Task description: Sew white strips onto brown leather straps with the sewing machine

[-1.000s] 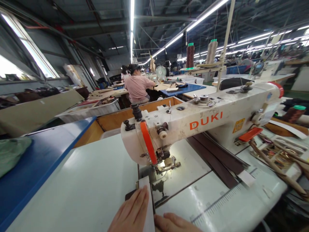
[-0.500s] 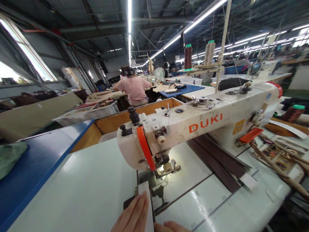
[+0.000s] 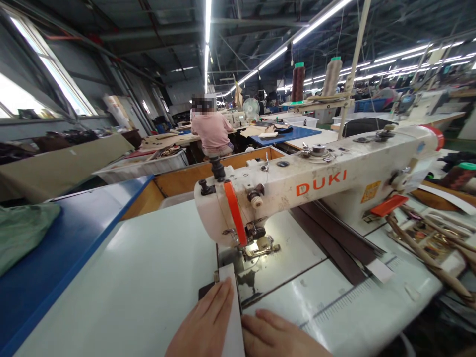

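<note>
My left hand (image 3: 208, 320) lies flat, fingers extended together, pressing on a white strip (image 3: 233, 317) that points toward the needle area of the white sewing machine (image 3: 275, 183). Beside the strip's right edge, my right hand (image 3: 278, 334) rests on the table with its fingers stretched out, touching the strip's edge. The strip's far end is just short of the presser foot (image 3: 258, 248). A dark piece (image 3: 205, 290) shows under the left fingers. Dark brown strips (image 3: 334, 238) lie under the machine arm.
A blue table (image 3: 74, 233) with green cloth (image 3: 26, 233) is at the left. Thread cones (image 3: 298, 83) stand behind the machine. Tools and small parts fill a tray (image 3: 451, 260) at the right. A person in pink (image 3: 211, 130) sits farther back.
The view has shifted, so the machine and strip appear slightly right and higher. More of my right hand shows, its fingers now beside the strip.
</note>
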Action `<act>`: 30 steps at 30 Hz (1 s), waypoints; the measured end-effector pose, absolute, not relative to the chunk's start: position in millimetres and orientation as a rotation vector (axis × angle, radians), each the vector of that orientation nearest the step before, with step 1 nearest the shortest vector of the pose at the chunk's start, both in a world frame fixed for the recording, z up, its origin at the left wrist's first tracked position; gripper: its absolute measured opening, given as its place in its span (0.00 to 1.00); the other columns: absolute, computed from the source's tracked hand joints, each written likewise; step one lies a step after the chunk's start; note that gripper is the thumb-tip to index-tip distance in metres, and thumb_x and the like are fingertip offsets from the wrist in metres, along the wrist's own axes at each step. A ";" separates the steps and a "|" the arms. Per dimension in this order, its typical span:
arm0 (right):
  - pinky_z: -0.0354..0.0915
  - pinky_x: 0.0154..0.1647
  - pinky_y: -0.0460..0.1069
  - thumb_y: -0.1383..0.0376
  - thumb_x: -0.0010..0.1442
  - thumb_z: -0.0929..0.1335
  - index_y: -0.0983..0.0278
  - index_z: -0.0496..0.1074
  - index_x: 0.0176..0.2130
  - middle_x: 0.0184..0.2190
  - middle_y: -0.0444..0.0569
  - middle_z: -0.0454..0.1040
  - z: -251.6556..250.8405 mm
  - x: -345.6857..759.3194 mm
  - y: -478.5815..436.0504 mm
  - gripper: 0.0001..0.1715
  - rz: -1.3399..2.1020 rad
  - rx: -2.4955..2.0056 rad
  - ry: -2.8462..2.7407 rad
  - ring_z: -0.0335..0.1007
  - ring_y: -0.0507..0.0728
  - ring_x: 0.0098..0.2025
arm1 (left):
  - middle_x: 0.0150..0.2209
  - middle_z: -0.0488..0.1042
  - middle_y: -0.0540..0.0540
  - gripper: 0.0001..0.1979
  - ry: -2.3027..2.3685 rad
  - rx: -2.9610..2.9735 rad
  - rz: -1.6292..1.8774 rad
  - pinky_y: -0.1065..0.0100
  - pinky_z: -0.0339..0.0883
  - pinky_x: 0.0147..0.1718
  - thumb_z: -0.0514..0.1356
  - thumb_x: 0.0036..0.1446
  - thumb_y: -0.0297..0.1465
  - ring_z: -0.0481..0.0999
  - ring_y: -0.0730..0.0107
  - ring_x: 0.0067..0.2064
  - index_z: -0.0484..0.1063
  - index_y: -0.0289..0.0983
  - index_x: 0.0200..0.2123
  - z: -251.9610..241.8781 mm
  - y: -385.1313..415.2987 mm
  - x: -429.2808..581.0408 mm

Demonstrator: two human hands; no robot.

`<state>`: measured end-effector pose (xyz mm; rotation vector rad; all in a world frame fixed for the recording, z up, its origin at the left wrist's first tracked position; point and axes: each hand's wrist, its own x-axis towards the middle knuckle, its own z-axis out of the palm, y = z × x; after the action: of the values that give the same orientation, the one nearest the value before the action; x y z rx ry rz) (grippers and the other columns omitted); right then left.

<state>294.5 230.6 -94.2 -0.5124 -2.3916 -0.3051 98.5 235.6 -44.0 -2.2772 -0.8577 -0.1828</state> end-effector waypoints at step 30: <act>0.63 0.39 0.51 0.70 0.65 0.63 0.65 0.68 0.29 0.28 0.46 0.71 -41.9 308.3 259.6 0.12 -0.225 -0.364 -2.617 0.66 0.56 0.33 | 0.46 0.77 0.37 0.22 -1.050 -2.399 -0.183 0.60 0.63 0.49 0.46 0.53 0.14 0.73 0.61 0.48 0.74 0.27 0.44 -32.4 227.7 133.5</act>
<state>308.3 259.6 -41.9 -0.3635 -2.6171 -0.2246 133.5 227.7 -32.4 -2.3990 -1.0497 -0.1830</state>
